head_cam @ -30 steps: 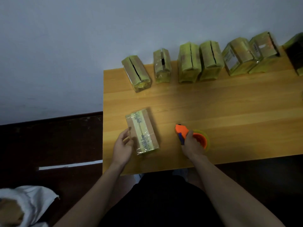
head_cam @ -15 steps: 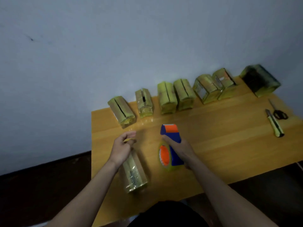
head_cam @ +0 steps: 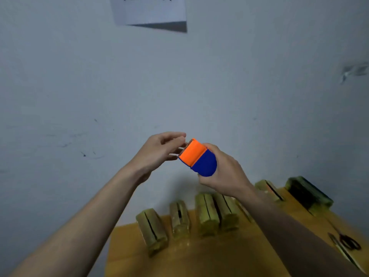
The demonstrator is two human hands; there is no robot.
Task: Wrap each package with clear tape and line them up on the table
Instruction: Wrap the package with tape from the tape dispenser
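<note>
Gripping the tape dispenser, right hand; left hand fingers pinching at its orange end.

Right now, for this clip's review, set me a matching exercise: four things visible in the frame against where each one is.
Things:
1. tape dispenser
2. scissors
3. sheet of paper
4. dark package

Places:
A. on the wall, top of the view
B. far right end of the row
C. lying on the table's right side
D. held up in the right hand

Pairs: 1-D, 2-C, 3-A, 4-B
</note>
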